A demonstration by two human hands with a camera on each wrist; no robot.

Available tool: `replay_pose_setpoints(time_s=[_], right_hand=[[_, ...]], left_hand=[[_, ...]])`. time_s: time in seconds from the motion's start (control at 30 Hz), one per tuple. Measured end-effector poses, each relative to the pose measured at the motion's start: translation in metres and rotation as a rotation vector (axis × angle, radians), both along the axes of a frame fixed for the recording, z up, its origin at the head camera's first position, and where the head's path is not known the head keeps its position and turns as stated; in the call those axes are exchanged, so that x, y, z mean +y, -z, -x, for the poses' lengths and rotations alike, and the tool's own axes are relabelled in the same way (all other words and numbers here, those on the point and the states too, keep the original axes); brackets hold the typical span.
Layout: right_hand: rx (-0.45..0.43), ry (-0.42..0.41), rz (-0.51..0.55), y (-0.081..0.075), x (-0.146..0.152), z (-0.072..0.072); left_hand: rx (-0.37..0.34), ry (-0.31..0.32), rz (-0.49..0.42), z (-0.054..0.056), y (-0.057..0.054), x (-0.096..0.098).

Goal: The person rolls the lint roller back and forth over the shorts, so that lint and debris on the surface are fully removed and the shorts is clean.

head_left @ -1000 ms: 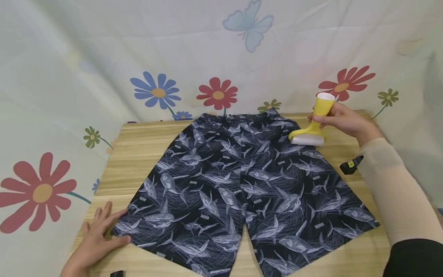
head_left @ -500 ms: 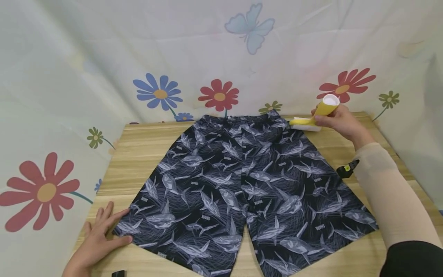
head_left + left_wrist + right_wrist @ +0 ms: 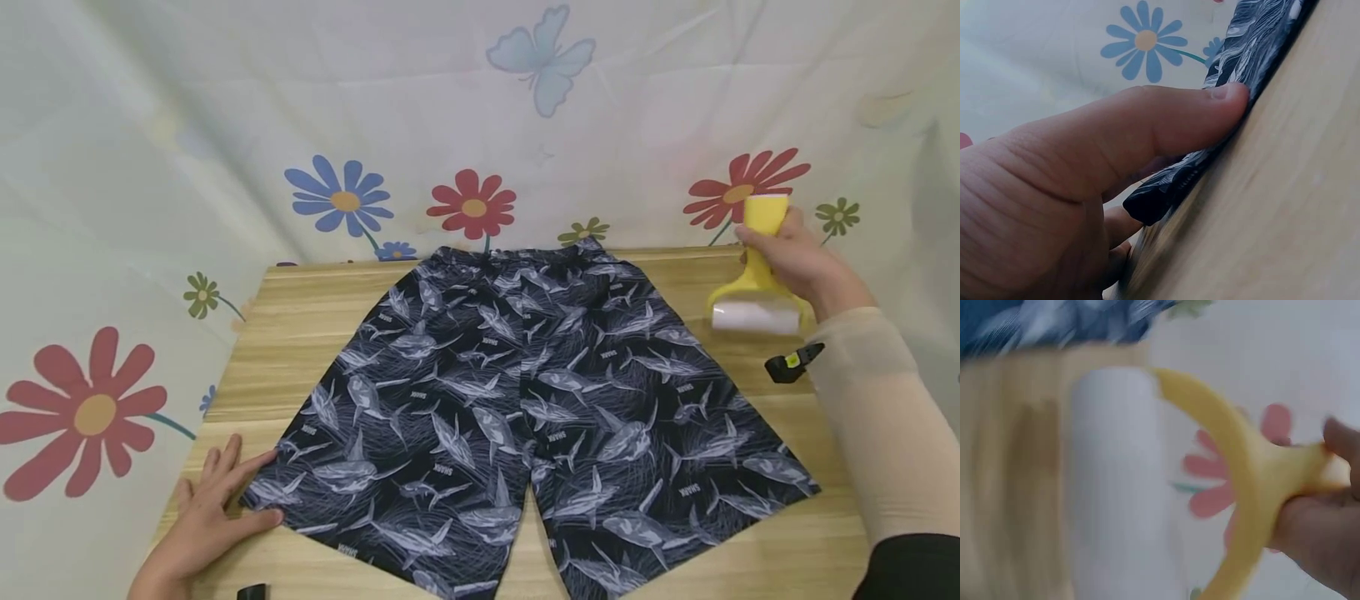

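Dark shorts (image 3: 480, 400) printed with grey sharks lie spread flat, waistband toward the back. At their lower left corner my left hand (image 3: 206, 525) rests with fingers extended, thumb and index fingertip touching the leg hem. The left wrist view shows the thumb on the edge of the shorts (image 3: 1175, 178). My right hand (image 3: 806, 258) grips the yellow handle of a lint roller (image 3: 757, 287), off to the right of the shorts. In the right wrist view the white roll (image 3: 1119, 481) is blurred and sits above the wood, apart from the fabric.
A wood-grain table (image 3: 315, 308) lies under the shorts. Behind and beside it hangs a pale curtain (image 3: 420, 108) printed with flowers and a butterfly. A small black object (image 3: 252, 592) shows at the bottom edge, and a black device (image 3: 793, 363) is at the right wrist.
My right hand has lifted the lint roller off the upper right side of the shorts and carried it rightward, its roll turning to face me. The left hand and shorts stay in place.
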State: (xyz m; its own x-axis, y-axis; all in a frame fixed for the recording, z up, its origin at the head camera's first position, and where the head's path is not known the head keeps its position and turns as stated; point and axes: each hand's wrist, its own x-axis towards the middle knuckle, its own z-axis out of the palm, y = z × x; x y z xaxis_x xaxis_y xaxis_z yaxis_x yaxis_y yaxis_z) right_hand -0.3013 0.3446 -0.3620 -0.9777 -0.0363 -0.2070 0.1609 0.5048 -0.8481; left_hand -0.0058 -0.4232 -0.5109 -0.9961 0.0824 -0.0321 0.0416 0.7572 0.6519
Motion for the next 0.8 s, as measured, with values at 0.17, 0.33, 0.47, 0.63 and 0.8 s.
replay_pose_setpoints(time_s=[0.17,0.33,0.47,0.63,0.8], right_hand=[[0.027,-0.120,-0.327,0.025,0.006,0.002],[0.189,-0.120,-0.490,0.050,0.014,0.008],[0.118,-0.167,-0.479,0.062,0.020,0.009],[0.093,-0.232,-0.466,0.073,0.026,0.011],[0.096,-0.246,-0.534,0.078,0.027,0.007]], left_hand=[[0.019,0.004,0.020,-0.001,-0.002,-0.003],[0.015,0.003,0.017,0.001,-0.001,-0.004],[0.007,0.008,0.011,0.004,0.001,-0.003],[0.015,0.018,0.004,0.009,0.005,-0.002],[-0.001,0.030,0.002,0.010,0.005,-0.002]])
